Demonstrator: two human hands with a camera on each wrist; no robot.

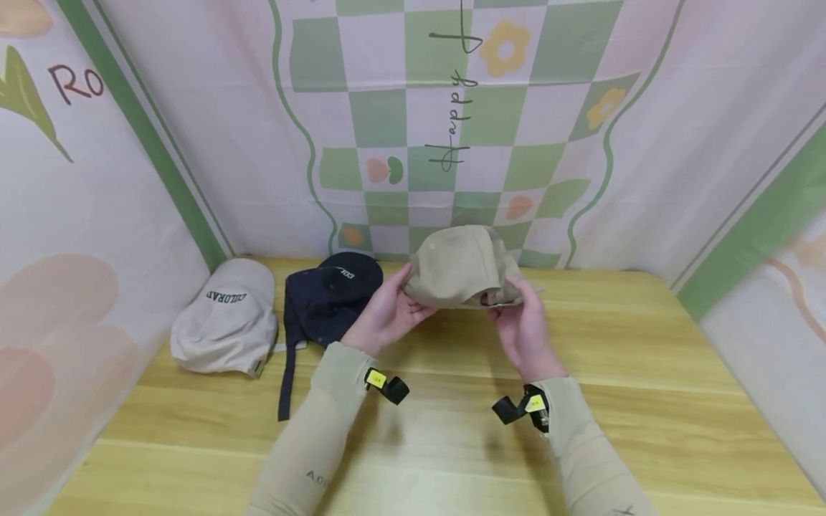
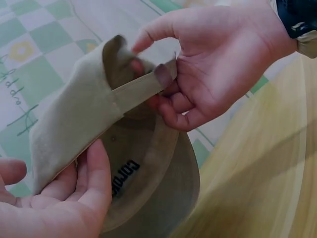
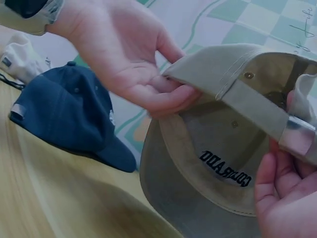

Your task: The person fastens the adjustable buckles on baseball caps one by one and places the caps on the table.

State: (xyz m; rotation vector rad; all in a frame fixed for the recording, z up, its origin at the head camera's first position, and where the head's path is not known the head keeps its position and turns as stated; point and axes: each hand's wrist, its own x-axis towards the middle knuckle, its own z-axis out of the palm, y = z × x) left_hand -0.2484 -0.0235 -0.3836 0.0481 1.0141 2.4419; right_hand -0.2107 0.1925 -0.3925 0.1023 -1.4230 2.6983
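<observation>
Head view: khaki fabric baseball cap [image 1: 454, 265] held up between both hands, above the yellowish wood-grain table [image 1: 645, 408]. Left hand [image 1: 390, 308] pinches the cap's lower edge between thumb and curled fingers; right hand [image 1: 524, 326] pinches the opposite edge, near the shiny metal buckle [image 3: 299, 136] on the flat khaki fabric strap [image 3: 255, 111]. Navy fabric baseball cap [image 1: 329, 301] lies just left of the left hand; off-white fabric baseball cap [image 1: 226, 315], dark-lettered, sits farther left.
</observation>
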